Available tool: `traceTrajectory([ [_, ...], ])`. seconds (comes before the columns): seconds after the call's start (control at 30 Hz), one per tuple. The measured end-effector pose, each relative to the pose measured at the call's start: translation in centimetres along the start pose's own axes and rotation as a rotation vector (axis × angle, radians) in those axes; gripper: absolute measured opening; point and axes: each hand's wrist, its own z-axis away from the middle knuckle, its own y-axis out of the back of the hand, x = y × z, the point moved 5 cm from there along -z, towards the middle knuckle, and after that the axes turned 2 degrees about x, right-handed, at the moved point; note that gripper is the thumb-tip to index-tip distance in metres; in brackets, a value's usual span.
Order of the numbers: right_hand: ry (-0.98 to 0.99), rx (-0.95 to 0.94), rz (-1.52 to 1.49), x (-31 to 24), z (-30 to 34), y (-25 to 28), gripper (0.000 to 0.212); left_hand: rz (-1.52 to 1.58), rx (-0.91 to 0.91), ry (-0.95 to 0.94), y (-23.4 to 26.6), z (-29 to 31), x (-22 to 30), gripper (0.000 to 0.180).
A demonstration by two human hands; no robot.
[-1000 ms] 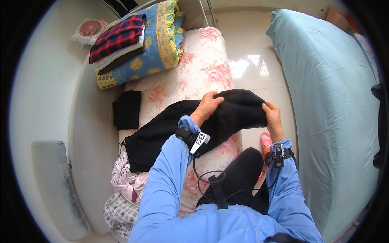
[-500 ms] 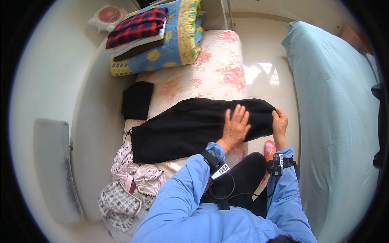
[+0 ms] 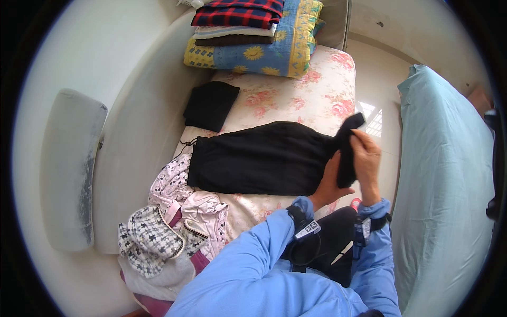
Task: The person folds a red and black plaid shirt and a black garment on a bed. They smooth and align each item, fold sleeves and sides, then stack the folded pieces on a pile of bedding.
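Black trousers (image 3: pixel 259 158) lie lengthwise across the flowered bed, their drawstring end at the left. At the right, the leg end is raised off the bed and bends up beside my hands. My right hand (image 3: pixel 368 164) is closed on the edge of that raised end. Against the bend rests my left hand (image 3: pixel 328 186), its thumb and fingers spread apart; the raised cloth partly covers it. A small folded black garment (image 3: pixel 211 105) sits beyond the trousers, by the wall side.
The flowered mattress (image 3: pixel 296 100) carries a folded blue and yellow quilt (image 3: pixel 253 55) with a checked red garment (image 3: pixel 237 13) in a stack on top. Crumpled pink clothes (image 3: pixel 174 179) and a black-and-white patterned garment (image 3: pixel 153 232) lie at the near left. A pale-blue covered piece (image 3: pixel 438 201) stands at the right.
My right hand has lifted the trousers' right end and bent it up. My left hand has slid from the top of the cloth to the bend. The view has shifted.
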Motion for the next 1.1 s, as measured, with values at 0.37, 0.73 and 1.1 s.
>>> traceTrajectory([
  [0.37, 0.007, -0.827, 0.115, -0.5, 10.4, -16.5, 0.025, 0.635, 0.056, 0.402, 3.9, 10.2, -4.6, 0.074],
  [0.73, 0.434, -0.804, 0.478, 3.9, 7.6, -8.0, 0.05, 1.23, 0.109, 1.228, 6.5, 9.8, -4.2, 0.049],
  [1.1, 0.336, -0.633, 0.744, 7.1, 13.1, -3.7, 0.067, 0.184, -0.54, 0.816, 12.6, 1.8, -0.7, 0.046],
])
